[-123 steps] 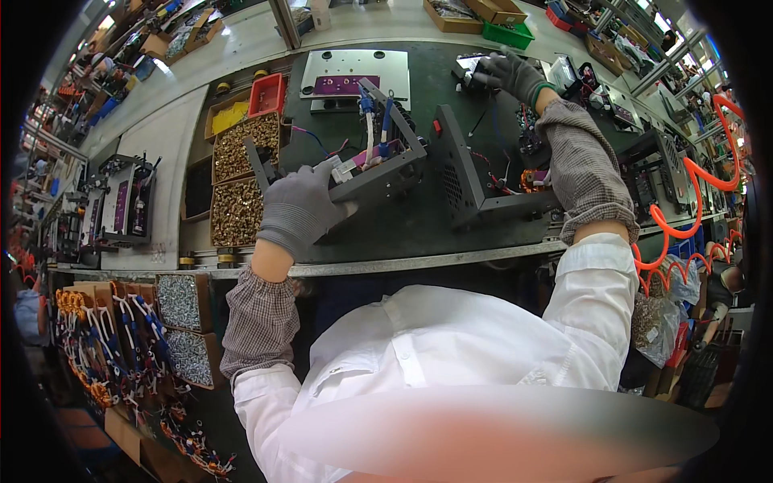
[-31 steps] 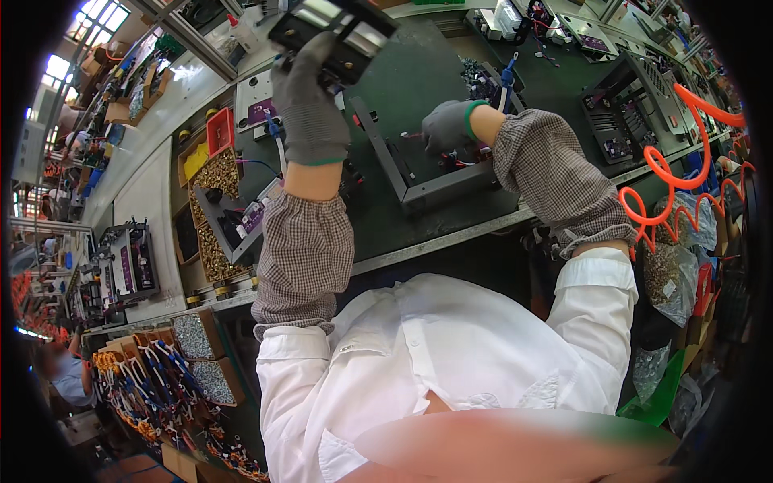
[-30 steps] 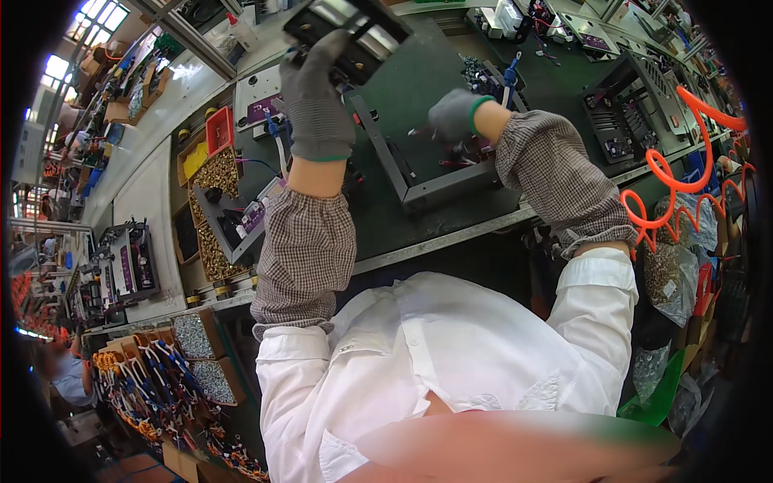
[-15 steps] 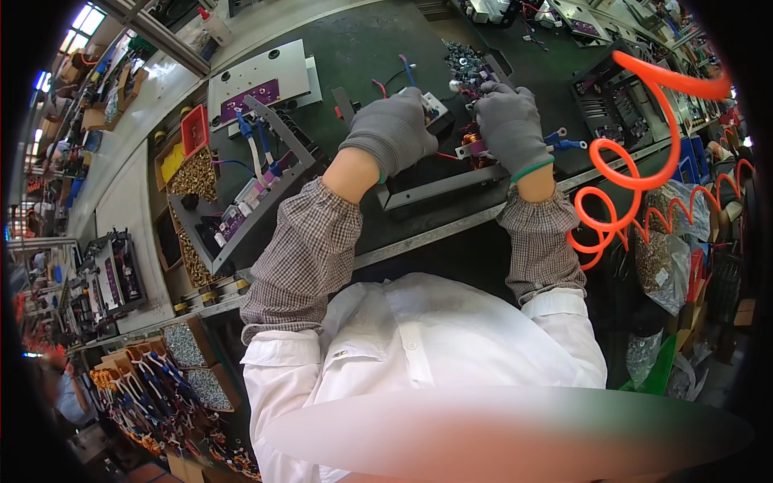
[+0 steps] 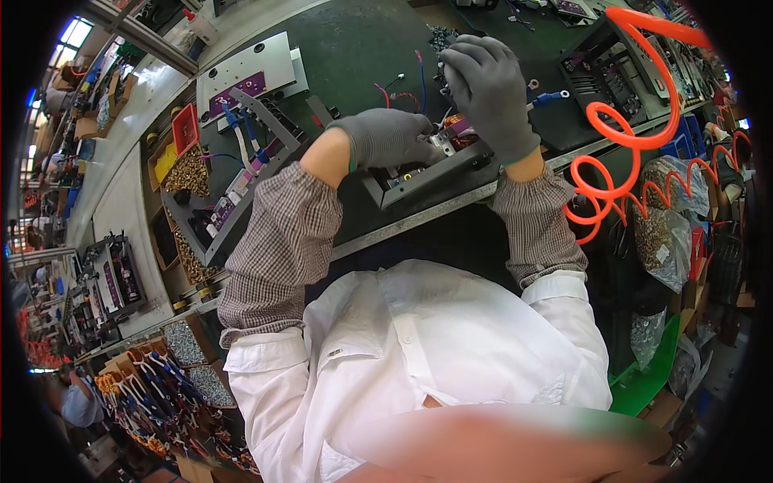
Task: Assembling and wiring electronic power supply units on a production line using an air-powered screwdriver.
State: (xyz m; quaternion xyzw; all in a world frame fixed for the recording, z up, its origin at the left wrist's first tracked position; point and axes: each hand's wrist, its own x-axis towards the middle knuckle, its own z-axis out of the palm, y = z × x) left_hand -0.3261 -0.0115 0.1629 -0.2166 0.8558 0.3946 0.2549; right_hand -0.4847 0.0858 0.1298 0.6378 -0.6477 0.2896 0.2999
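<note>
Right hand (image 5: pixel 489 97) has shifted from above the dark metal frame (image 5: pixel 435 177) toward the small metal parts (image 5: pixel 441 36) beyond it, fingers curled, contents hidden. Left hand (image 5: pixel 392 138), lower than before, reaches into that frame, fingers bent beside a silver block (image 5: pixel 441 146); whether it grips cannot be told. Its glove covers the frame's left part; another frame (image 5: pixel 240 218) sits left, an orange hose (image 5: pixel 602 137) right

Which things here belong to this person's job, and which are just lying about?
At work, seemingly: gray-gloved left hand; gray-gloved right hand; dark-gray metal frame near both.
Nearby, apparently: red plastic tray; coiled orange hose; clear plastic bag.
</note>
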